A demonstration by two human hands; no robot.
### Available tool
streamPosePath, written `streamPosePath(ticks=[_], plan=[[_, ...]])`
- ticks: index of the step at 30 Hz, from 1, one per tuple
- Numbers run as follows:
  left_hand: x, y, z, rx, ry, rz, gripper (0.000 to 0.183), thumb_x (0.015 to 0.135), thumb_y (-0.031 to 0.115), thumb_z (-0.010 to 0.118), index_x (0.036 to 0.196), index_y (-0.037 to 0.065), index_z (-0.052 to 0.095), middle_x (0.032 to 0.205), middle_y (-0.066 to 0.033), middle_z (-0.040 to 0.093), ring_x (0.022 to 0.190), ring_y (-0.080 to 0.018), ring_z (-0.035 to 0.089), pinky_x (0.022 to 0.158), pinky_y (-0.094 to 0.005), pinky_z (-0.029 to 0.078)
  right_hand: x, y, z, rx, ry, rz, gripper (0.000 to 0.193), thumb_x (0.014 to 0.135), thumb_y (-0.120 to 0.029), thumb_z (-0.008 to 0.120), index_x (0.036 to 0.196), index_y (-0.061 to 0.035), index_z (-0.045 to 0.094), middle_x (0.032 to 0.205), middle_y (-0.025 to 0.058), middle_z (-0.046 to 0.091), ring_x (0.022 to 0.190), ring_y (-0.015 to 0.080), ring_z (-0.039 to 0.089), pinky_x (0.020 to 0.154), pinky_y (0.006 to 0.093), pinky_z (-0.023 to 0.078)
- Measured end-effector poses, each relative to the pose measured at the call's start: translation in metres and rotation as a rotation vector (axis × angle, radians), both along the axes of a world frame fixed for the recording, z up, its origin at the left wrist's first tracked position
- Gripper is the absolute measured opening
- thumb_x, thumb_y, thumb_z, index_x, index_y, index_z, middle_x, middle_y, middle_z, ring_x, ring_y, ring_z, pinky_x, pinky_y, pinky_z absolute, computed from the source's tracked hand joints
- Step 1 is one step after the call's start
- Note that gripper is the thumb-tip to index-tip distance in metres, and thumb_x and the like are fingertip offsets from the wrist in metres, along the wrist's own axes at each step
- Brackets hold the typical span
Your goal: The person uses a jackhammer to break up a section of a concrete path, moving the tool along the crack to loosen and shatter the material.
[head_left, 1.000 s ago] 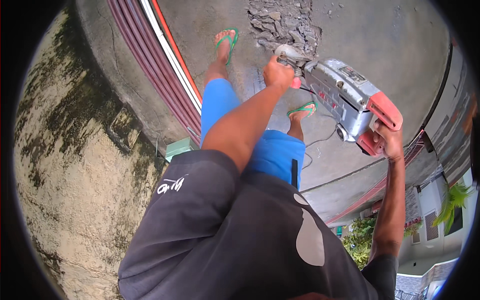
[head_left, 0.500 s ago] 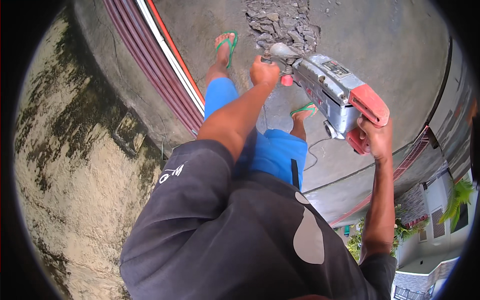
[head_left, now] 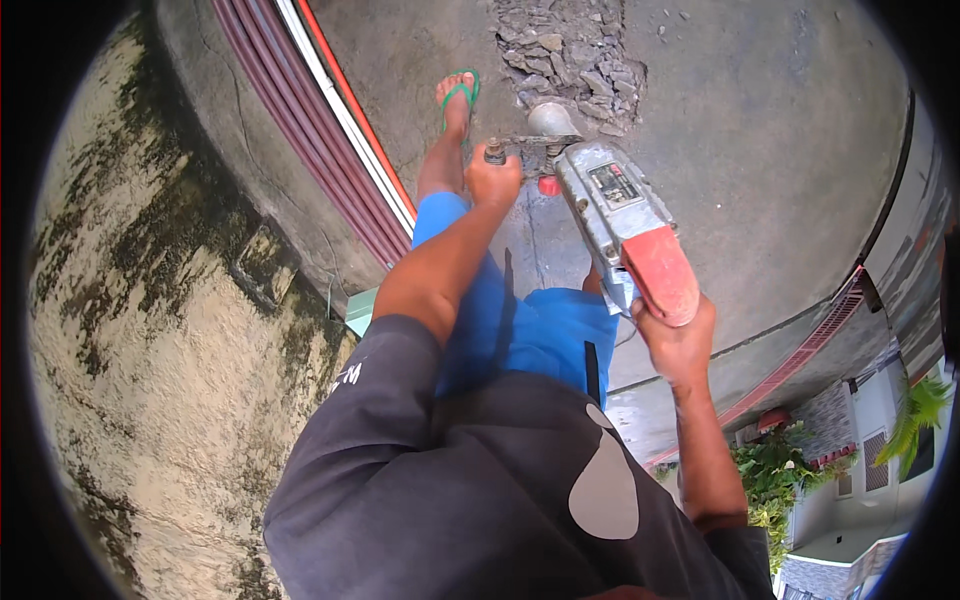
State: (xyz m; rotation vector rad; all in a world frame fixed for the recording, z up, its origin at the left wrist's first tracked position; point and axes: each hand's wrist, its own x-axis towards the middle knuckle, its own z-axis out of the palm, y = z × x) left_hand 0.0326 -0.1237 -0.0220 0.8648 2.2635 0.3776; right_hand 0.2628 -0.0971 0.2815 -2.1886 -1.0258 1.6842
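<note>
A silver demolition hammer with a red rear handle hangs in front of my legs, its front end pointing away from me. My left hand is closed round the side handle near the front. At the back, my right hand grips the rear handle, which partly hides its fingers. The tool's pale cone-shaped nose overlaps the near edge of a strip of broken concrete. Whether its tip touches the rubble cannot be made out.
Maroon, white and orange pipes run along the ground at my left, beside a rough, stained wall. My left foot, in a green flip-flop, stands near the rubble. A red grating crosses the concrete at right.
Both hands have shifted left and nearer to me with the demolition hammer. Its rear end has swung in toward my body, and the nose sits slightly lower in view. My right foot is now hidden.
</note>
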Motion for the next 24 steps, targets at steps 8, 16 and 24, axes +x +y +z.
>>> streamPosePath(ticks=[8,16,24], plan=[[-0.031,-0.044,-0.035,-0.006,0.014,0.069,0.029,0.074,0.02,0.071,0.097,0.004,0.064,0.084,-0.0246,0.071,0.082,-0.045,0.07,0.077,-0.0513,0.055,-0.013,-0.02,-0.002,-0.132,0.225,0.125,0.041,0.077,-0.004,0.077,0.115,0.0013,0.065,0.093,0.0119,0.073,0.087,0.0172,0.071,0.081,0.0328,0.055],[-0.031,-0.063,-0.04,0.034,0.053,0.075,0.027,0.077,0.021,0.07,0.095,0.003,0.063,0.086,-0.0258,0.071,0.082,-0.0454,0.069,0.076,-0.0521,0.054,-0.04,-0.052,-0.011,0.039,0.17,0.143,0.036,0.076,-0.004,0.078,0.11,0.0007,0.065,0.089,0.014,0.073,0.086,0.0234,0.073,0.079,0.0339,0.056],[-0.053,-0.092,-0.073,0.372,0.015,0.071,0.028,0.083,0.015,0.07,0.104,-0.003,0.065,0.087,-0.0189,0.073,0.08,-0.0268,0.07,0.075,-0.0384,0.052,-0.064,-0.104,-0.022,0.096,0.042,0.204,0.03,0.08,-0.01,0.076,0.106,-0.0011,0.066,0.091,0.0175,0.073,0.084,0.0315,0.073,0.076,0.0384,0.056]])
